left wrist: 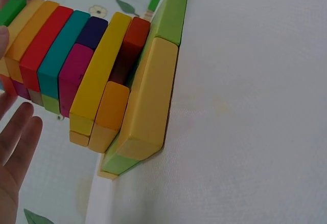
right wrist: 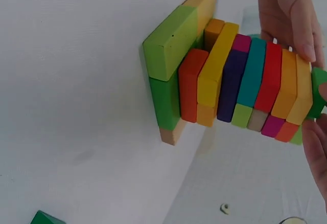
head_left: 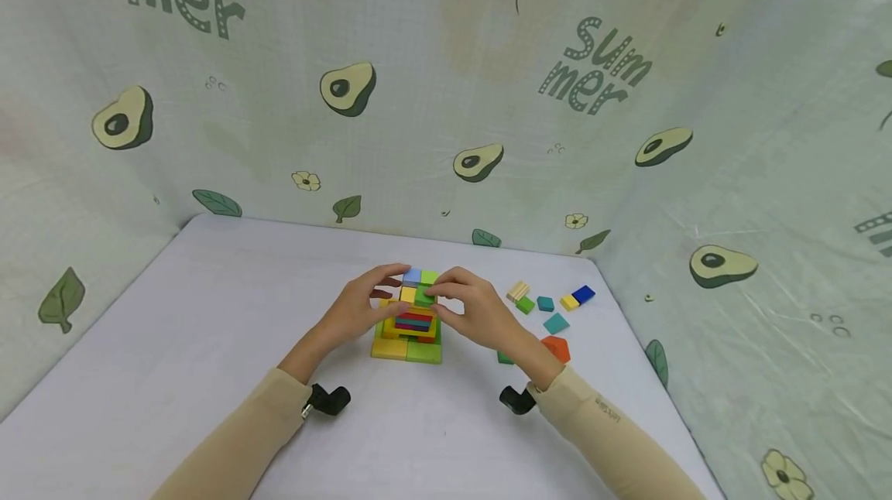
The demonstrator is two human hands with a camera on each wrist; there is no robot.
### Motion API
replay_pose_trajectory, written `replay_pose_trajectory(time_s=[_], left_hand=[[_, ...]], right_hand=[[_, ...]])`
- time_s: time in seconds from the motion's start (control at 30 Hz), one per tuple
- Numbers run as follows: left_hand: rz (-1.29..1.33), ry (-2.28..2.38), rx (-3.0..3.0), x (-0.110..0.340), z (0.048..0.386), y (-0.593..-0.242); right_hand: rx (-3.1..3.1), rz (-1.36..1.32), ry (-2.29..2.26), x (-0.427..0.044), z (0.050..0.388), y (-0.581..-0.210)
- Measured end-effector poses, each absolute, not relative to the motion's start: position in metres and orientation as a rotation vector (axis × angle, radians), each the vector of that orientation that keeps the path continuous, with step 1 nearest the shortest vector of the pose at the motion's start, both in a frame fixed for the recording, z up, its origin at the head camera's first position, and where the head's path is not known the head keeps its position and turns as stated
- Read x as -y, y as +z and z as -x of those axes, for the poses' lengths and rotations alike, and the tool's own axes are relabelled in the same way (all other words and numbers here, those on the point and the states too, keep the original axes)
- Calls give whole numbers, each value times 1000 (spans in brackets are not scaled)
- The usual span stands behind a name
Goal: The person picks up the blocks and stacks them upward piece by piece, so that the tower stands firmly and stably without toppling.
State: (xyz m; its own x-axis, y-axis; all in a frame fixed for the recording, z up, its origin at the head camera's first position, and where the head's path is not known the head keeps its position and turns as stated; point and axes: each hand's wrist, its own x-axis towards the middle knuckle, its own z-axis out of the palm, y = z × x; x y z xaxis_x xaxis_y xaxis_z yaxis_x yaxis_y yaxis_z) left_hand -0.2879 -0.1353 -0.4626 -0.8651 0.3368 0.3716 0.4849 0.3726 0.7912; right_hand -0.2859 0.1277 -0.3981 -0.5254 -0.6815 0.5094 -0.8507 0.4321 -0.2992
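Observation:
A tower of stacked coloured wooden blocks (head_left: 414, 323) rises from a wide base of yellow and green blocks (head_left: 389, 349). At its top, my right hand (head_left: 481, 306) pinches a small green block (head_left: 423, 297) between thumb and fingers. This green block (right wrist: 318, 93) sits against the light orange block (right wrist: 302, 91) of the top layer. My left hand (head_left: 357, 305) stands at the tower's left side, its thumb by the upper layers and its other fingers spread, apart from the blocks in the left wrist view. Blue and light green blocks (head_left: 428, 277) show behind the green one.
Loose blocks lie to the right on the white table (head_left: 230, 330): a striped block (head_left: 518, 291), a blue block (head_left: 583, 294), a teal block (head_left: 556, 323) and an orange-red block (head_left: 557, 347), partly behind the right forearm. A patterned cloth (head_left: 418, 136) hangs behind the table.

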Motion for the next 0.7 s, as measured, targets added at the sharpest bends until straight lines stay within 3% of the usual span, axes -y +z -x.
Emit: replay_pose_trajectory(time_s=[0.7], left_hand=[[755, -1498, 2471, 136, 288, -461]], right_hand=[[2325, -1306, 742, -109, 291, -403]])
